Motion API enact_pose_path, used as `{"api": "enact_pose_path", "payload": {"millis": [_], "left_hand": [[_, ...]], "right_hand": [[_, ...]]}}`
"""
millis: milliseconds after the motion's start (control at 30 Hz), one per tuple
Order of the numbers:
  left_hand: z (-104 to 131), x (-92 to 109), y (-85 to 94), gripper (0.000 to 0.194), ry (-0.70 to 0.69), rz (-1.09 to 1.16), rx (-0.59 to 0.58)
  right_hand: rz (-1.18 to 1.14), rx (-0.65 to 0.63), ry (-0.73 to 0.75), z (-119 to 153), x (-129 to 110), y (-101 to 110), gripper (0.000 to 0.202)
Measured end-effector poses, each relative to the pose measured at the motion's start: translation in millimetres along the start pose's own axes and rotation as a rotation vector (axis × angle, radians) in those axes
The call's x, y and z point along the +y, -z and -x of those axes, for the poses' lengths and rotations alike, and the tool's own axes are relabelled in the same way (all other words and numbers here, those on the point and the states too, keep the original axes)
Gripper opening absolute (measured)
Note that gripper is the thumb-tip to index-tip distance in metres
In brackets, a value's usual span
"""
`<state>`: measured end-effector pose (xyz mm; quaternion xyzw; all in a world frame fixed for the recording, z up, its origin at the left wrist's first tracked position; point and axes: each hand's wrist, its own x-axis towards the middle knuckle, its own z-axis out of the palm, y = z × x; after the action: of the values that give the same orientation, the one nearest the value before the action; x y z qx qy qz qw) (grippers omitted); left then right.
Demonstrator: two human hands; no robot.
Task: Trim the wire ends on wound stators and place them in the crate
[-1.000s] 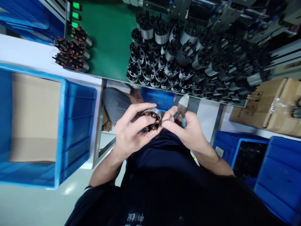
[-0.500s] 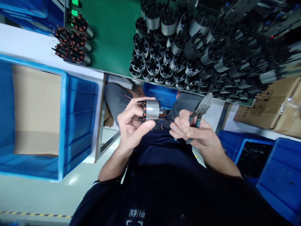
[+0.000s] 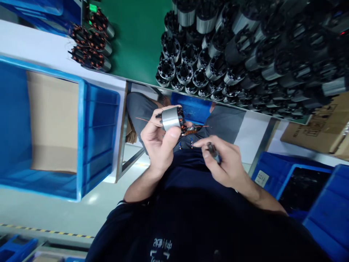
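My left hand (image 3: 160, 145) is closed around a motor stator (image 3: 170, 118), a silver metal ring with black end pieces and copper windings. Its wound end faces right, and thin copper wires stick out to both sides. To the right, my right hand (image 3: 225, 158) grips a pair of cutting pliers (image 3: 214, 152), whose jaws point up toward the camera. The pliers' handles are mostly hidden in the palm. My right index finger reaches left, apart from the stator.
Many unwound stators (image 3: 200, 78) stand stacked on the green bench top (image 3: 137, 40). Several copper-wound stators (image 3: 94, 49) lie at its left end. A blue crate (image 3: 81, 145) with cardboard inside is at left; a cardboard box (image 3: 313, 125) and blue bins (image 3: 324, 203) are at right.
The stator has turned round in my left hand, its copper end going from left to right. My right hand has rotated the pliers, so their jaws now point toward the camera.
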<state>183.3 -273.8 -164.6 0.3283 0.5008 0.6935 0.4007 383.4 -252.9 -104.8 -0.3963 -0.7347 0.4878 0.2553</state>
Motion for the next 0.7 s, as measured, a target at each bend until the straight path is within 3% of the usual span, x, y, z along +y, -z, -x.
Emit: {"api": "enact_pose_path", "payload": {"millis": [167, 367, 600, 700], "left_hand": [[2.7, -1.9, -5.2, 0.030, -0.132, -0.049, -0.061], [1.1, 0.6, -7.8, 0.036, -0.160, -0.096, -0.078], [1.3, -1.2, -9.3, 0.035, -0.075, -0.094, -0.020], [-0.8, -5.5, 0.2, 0.035, -0.023, -0.076, 0.017]], "right_hand": [[0.034, -0.005, 0.042, -13.7, 3.4, -15.8, 0.011], [-0.015, 0.003, 0.111, -19.6, 6.8, -18.2, 0.007], [-0.044, -0.002, 0.037, -26.9, 8.7, -19.0, 0.012], [-0.052, -0.049, -0.015, -33.5, 15.9, -17.6, 0.015]]}}
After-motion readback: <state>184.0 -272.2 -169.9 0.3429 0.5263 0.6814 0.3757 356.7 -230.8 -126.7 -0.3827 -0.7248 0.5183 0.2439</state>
